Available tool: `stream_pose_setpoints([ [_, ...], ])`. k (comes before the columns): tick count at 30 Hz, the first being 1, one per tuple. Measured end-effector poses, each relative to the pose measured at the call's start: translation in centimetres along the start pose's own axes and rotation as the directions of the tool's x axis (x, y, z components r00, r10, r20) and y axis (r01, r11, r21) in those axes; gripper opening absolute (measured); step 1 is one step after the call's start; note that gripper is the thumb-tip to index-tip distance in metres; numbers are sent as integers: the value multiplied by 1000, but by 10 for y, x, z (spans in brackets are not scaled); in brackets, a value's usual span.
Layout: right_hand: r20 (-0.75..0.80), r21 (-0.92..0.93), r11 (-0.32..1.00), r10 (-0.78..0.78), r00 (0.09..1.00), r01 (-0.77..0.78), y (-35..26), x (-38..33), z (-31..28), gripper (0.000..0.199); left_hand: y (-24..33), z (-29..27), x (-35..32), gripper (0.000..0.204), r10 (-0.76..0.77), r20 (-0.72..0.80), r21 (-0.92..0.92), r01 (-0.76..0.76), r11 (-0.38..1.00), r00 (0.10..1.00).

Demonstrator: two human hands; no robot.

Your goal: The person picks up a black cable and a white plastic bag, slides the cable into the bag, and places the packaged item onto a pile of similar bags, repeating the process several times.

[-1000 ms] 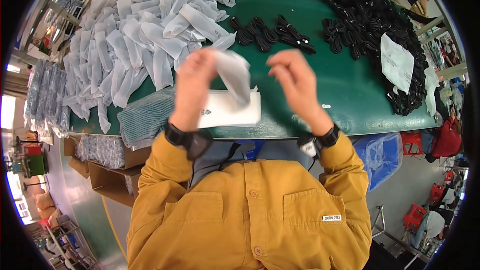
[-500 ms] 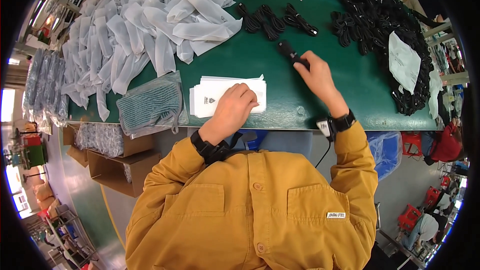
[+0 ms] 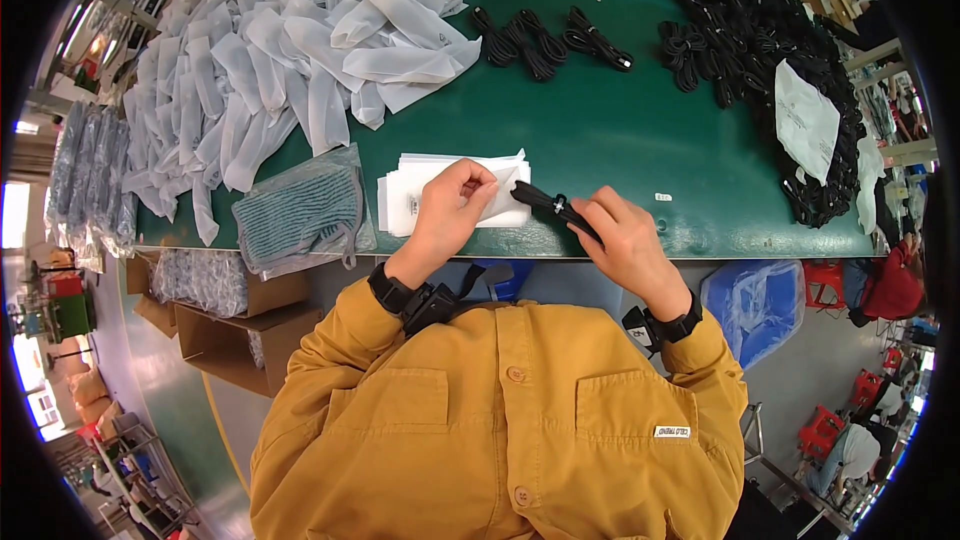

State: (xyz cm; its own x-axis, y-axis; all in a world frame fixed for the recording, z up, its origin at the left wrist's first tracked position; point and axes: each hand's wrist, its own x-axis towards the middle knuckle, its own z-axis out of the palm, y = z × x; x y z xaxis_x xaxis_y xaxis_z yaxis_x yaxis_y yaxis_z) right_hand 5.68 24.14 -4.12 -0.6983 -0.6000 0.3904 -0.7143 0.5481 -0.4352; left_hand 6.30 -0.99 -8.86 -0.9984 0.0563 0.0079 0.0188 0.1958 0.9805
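Note:
A bundled black cable point(image 3: 538, 198), tied at its middle, is gripped in my right hand point(image 3: 628, 242). Its far end reaches the right edge of a stack of flat white bags point(image 3: 405, 210) near the table's front edge. Over that stack, my left hand point(image 3: 445, 215) pinches thumb and forefinger together at the top bag, whose right end looks lifted open. The cable's tip is right by that mouth; whether it has entered cannot be made out. Farther back lie several loose coiled cables point(image 3: 535, 48).
Filled frosted bags point(image 3: 330, 50) are heaped at the left of the green table point(image 3: 600, 130). A large pile of black cables point(image 3: 740, 30) covers the right, with a white bag point(image 3: 808, 125) on it. A teal striped cloth in clear plastic point(image 3: 300, 210) lies left of the stack. A blue bin point(image 3: 755, 310) stands below.
My right hand has brought the cable nearer and leftward to the stack. My left hand has gone from resting flat on the bags to pinching the top one, lifting its end.

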Motion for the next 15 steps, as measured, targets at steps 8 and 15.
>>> stream_pose_setpoints([
  [8,502,582,408,500,706,-703,12,8,12,25,26,4,-3,8,497,177,334,-527,781,849],
  [15,-115,249,964,-69,991,96,-2,24,21,28,33,2,1,8,370,75,235,-377,896,926],
])
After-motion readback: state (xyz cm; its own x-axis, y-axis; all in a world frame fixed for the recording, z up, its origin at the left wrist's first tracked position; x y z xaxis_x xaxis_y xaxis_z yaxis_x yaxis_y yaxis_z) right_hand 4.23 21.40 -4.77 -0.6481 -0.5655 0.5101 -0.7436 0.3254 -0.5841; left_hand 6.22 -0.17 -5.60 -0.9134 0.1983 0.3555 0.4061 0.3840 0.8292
